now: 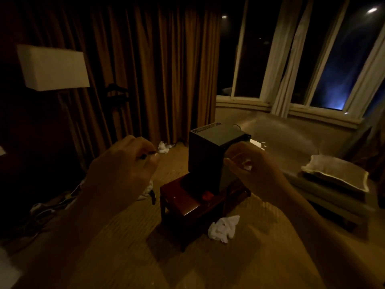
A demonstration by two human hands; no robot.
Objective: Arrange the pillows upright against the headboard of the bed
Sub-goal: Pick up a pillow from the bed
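Your left hand and right hand: both bare. Forearms bare as well, down to the frame's lower edge. One pale nail catches light on the right hand. Room dim; finer detail is not readable.

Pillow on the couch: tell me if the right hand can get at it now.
Probably, with a step closer: the pillow lies uncovered, and nothing stands between it and the right hand.

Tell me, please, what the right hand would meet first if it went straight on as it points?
Probably the black box on the small wooden table, which sits just beyond the right hand, though depth is unclear in this dim view.
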